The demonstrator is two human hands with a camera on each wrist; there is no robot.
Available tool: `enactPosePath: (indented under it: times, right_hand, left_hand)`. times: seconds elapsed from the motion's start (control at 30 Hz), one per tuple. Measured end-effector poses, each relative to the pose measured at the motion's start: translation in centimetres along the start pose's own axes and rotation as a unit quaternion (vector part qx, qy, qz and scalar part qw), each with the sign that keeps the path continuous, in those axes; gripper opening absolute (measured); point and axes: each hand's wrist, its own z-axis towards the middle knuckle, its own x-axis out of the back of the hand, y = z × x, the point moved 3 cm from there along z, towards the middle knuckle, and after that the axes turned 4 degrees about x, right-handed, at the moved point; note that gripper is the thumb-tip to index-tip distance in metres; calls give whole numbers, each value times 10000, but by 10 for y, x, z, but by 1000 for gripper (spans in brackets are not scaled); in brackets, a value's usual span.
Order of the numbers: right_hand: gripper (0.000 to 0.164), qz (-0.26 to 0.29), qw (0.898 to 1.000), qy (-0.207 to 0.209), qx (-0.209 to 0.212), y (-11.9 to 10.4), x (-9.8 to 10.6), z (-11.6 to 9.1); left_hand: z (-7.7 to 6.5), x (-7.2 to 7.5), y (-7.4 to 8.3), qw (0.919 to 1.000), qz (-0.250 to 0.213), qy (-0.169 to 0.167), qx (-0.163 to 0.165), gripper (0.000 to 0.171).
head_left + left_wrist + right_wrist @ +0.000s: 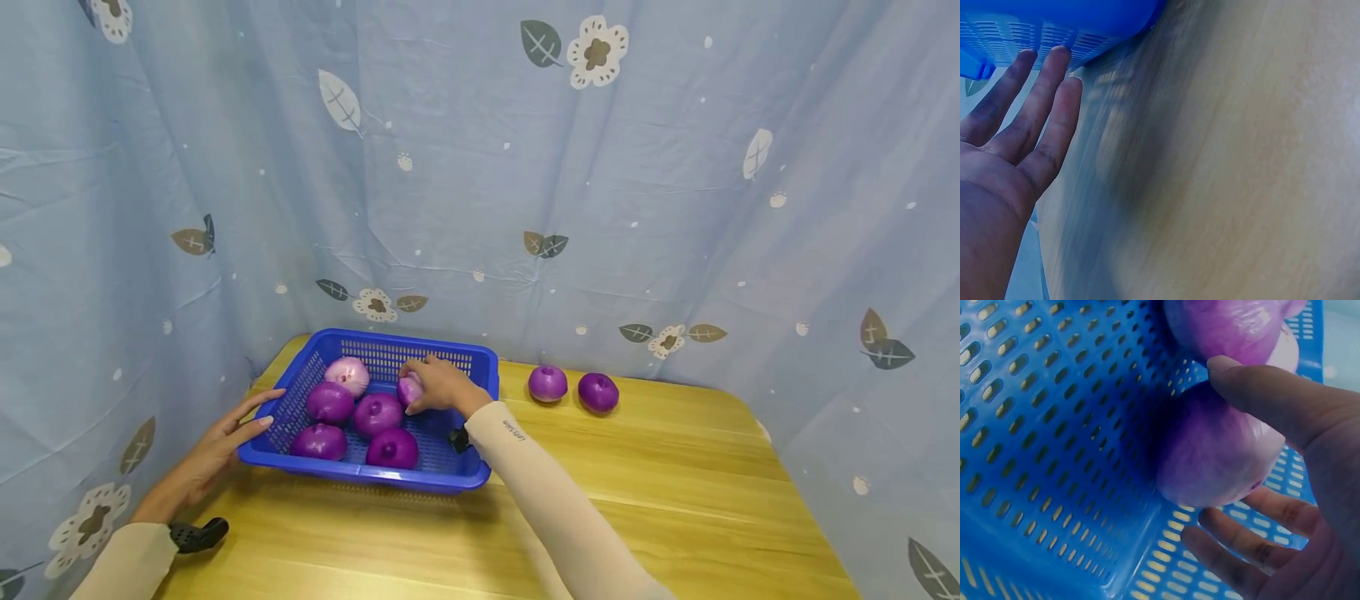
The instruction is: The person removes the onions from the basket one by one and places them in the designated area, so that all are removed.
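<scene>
My right hand (442, 387) reaches into a blue plastic basket (360, 475) and grips a purple onion (1216, 450) near its back right. In the right wrist view the thumb lies over the top of that onion and the fingers curl below it. Several other onions sit in the basket's left and middle, among them a paler one (347, 376) at the back and a dark one (392, 449) at the front. My left hand (213, 454) is at the basket's left side, fingers fairly straight; the left wrist view shows fingertips right at the slotted wall (1054, 37).
The basket stands on a yellow wood-grain table (637, 492). To its right, near the back edge, two more onions lie side by side, one lighter (547, 383) and one darker (598, 392). A blue patterned curtain (480, 167) hangs behind and along the sides.
</scene>
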Motion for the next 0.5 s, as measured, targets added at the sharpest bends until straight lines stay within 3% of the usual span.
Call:
enactPosePath:
  times: [0.2, 0.5]
  right_hand:
    - [66, -182, 9996, -161, -108, -2, -1, -1]
    - [66, 186, 9995, -43, -253, 11, 9, -6]
  left_hand:
    - [2, -1, -2, 10000, 16, 8, -1, 55]
    - [0, 1, 0, 10000, 10, -30, -28, 54]
